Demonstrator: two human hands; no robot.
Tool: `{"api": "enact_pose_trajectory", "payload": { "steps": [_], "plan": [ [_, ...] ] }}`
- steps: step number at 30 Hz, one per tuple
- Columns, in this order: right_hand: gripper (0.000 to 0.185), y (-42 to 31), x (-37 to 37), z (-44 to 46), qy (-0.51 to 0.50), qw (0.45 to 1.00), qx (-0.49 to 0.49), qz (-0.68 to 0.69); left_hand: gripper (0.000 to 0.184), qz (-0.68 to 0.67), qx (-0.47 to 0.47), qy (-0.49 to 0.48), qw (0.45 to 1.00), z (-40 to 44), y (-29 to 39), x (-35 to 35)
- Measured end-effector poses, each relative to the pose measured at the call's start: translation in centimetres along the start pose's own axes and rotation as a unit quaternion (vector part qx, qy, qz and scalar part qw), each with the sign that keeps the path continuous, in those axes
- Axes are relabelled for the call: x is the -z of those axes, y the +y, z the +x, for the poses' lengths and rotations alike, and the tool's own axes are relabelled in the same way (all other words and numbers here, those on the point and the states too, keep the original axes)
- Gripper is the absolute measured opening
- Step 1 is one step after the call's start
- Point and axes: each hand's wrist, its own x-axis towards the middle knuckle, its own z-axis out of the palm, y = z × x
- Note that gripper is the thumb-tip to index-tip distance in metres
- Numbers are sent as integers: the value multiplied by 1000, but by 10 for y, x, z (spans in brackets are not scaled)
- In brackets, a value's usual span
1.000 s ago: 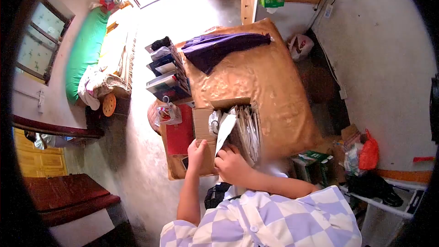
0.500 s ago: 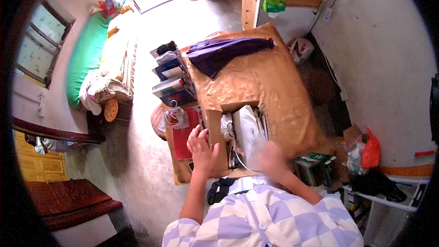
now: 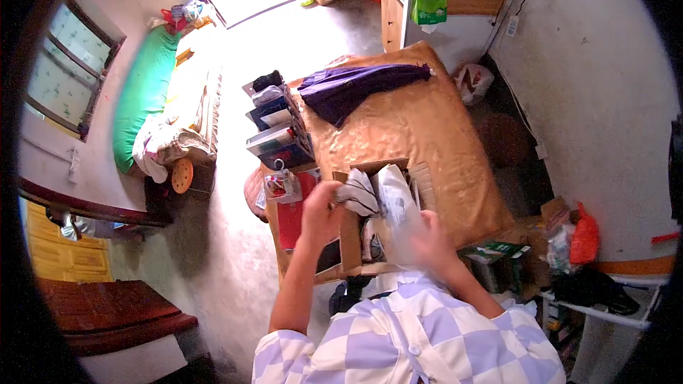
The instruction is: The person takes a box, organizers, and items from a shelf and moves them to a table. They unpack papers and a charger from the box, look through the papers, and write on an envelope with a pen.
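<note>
An open cardboard box (image 3: 348,245) sits at the near edge of the cloth-covered table. My left hand (image 3: 322,215), at the box's left side, is closed on a whitish bundle with dark stripes (image 3: 358,194), raised at the box's rim; its exact kind is unclear. A long white plastic packet (image 3: 397,199) stands tilted in the box. Against its lower right side is my right hand (image 3: 432,243), smeared by motion, so I cannot tell whether its fingers grip the packet. Other contents deeper in the box are partly hidden.
A red folder (image 3: 289,224) and a small clear bag (image 3: 282,185) lie left of the box. Behind them stands a rack of books (image 3: 276,142). A purple garment (image 3: 348,89) lies across the tan tablecloth (image 3: 434,149). A green box (image 3: 491,252) is at the right.
My left hand has gone from spread fingers beside the box to gripping the striped whitish bundle, now lifted a little. A white cord near my right hand no longer shows.
</note>
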Motion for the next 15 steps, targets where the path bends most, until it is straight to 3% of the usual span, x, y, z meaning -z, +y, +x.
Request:
{"api": "enact_pose_trajectory", "payload": {
  "steps": [1,2,5,7,9,10,11,12,15],
  "plan": [
    [48,3,1,0,-3,1000,8,-10,36,53,-23,44,997,9,27,21],
    [47,5,1,0,-7,1000,17,-19,37,-38,-25,72,996,13,27,32],
    [47,10,2,2,-25,999,24,-21,45,-61,20,125,990,19,-5,71],
    [47,12,0,2,-1,997,53,-59,43,-160,80,165,970,37,21,81],
    [47,13,-3,1,16,997,59,-48,38,-111,5,117,987,59,26,87],
    [48,13,-4,2,21,998,50,-19,33,-172,21,99,980,70,22,84],
    [49,13,-6,3,25,999,42,10,31,-124,30,86,988,82,14,80],
    [52,13,-6,2,44,997,67,-18,30,-167,20,82,982,92,11,72],
    [61,5,-4,-1,102,979,143,-103,33,-70,-18,26,997,125,-54,46]
  ]
}}
